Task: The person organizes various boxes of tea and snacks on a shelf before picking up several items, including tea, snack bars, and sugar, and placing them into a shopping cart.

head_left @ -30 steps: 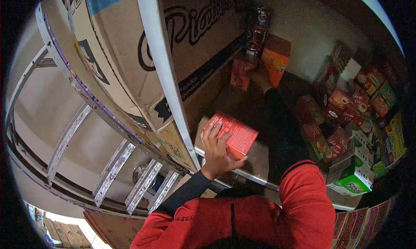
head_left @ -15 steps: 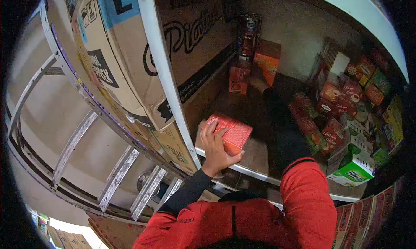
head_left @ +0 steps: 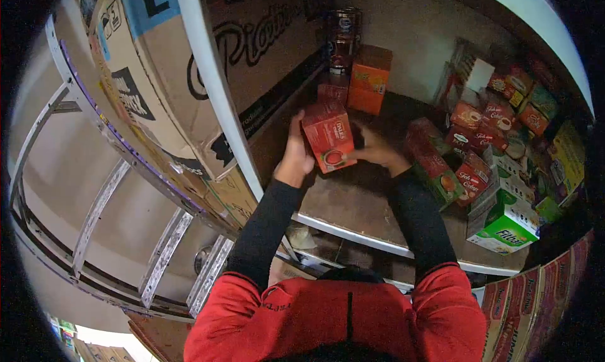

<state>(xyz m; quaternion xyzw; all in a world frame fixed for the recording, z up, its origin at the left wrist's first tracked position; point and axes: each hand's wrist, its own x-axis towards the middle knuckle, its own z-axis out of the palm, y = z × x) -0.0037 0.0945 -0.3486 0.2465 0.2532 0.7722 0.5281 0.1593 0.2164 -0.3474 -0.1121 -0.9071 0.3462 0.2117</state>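
A red tea box (head_left: pixel 329 138) with a printed cup on its front is held tilted above the brown shelf board (head_left: pixel 353 201). My left hand (head_left: pixel 295 153) grips its left side, fingers partly hidden behind it. At the lower right edge, my right hand (head_left: pixel 381 153) has its thumb against the front face, its other fingers beside the box in shadow. Just behind stands another red box (head_left: pixel 333 93), partly covered by the held one. An orange box (head_left: pixel 369 78) stands upright to its right, near stacked dark tins (head_left: pixel 343 40) in the back corner.
Several tea boxes (head_left: pixel 485 138) lie piled on the shelf's right side, with a green-and-white Fitbar box (head_left: pixel 507 226) in front. A white upright post (head_left: pixel 217 91) edges the shelf's left. Large cardboard cartons (head_left: pixel 170 91) and a metal ladder (head_left: pixel 101 217) stand farther left.
My left hand and the red box have moved from the front edge deeper over the shelf, the box turning upright. My right hand has drawn back from the rear boxes to the held box.
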